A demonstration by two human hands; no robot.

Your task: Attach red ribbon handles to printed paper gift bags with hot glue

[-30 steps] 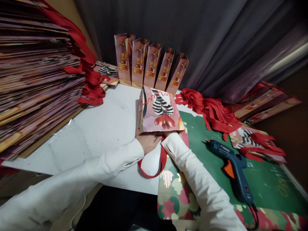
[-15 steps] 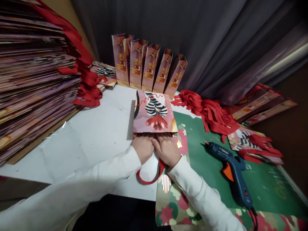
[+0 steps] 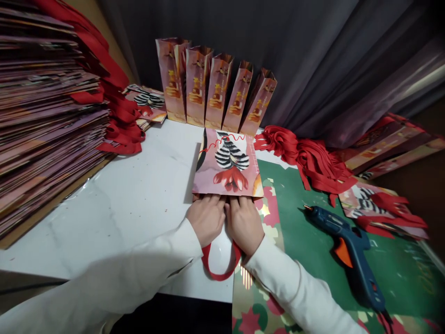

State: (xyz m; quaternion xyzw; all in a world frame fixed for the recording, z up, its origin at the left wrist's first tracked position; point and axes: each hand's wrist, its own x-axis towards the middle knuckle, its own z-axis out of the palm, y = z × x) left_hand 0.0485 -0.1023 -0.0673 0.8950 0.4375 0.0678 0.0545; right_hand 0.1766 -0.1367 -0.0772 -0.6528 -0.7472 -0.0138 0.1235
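A pink paper gift bag (image 3: 229,162) with a zebra-striped print and a red flower lies flat on the table, its mouth towards me. My left hand (image 3: 207,218) and my right hand (image 3: 244,222) reach side by side into that mouth. Both have their fingers stretched forward, and the fingertips are hidden inside the bag. A red ribbon handle (image 3: 219,277) loops out towards me below my hands, partly covered by them.
Several upright paper bags (image 3: 196,88) stand in a row at the back. A tall stack of flat bags (image 3: 45,116) fills the left. Red ribbons (image 3: 313,157) lie back right, by another ribboned bag (image 3: 368,199). A glue gun (image 3: 347,250) rests on the green sheet (image 3: 292,199).
Both hands stay at the bag's mouth, and the fingers now show more stretched out. The thumbs have drawn in. The whole view has shifted slightly.
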